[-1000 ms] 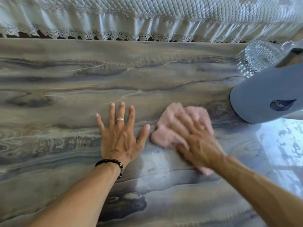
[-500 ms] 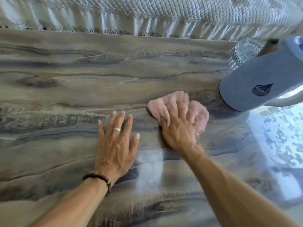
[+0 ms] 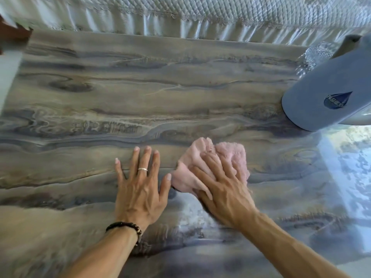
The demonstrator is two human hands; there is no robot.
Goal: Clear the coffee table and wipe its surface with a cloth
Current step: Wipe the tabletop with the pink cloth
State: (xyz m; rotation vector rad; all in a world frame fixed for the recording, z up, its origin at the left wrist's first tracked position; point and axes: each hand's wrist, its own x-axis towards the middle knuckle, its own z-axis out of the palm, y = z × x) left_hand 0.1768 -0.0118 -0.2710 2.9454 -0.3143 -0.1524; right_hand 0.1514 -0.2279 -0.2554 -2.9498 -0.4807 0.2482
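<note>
A crumpled pink cloth (image 3: 212, 165) is pressed flat against the coffee table (image 3: 140, 93) at centre frame by the right hand (image 3: 224, 187), fingers extended. The left hand (image 3: 140, 185) is laid flat beside it, fingers spread, nothing held.

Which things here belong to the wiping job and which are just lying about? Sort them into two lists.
Part of the job:
- pink cloth, pressed flat under the right hand
- coffee table top
- left hand, resting flat on the table

Just lying about:
- blue-grey jug at the table's right end
- cut-glass piece behind it
- quilted cover along the far edge
</note>
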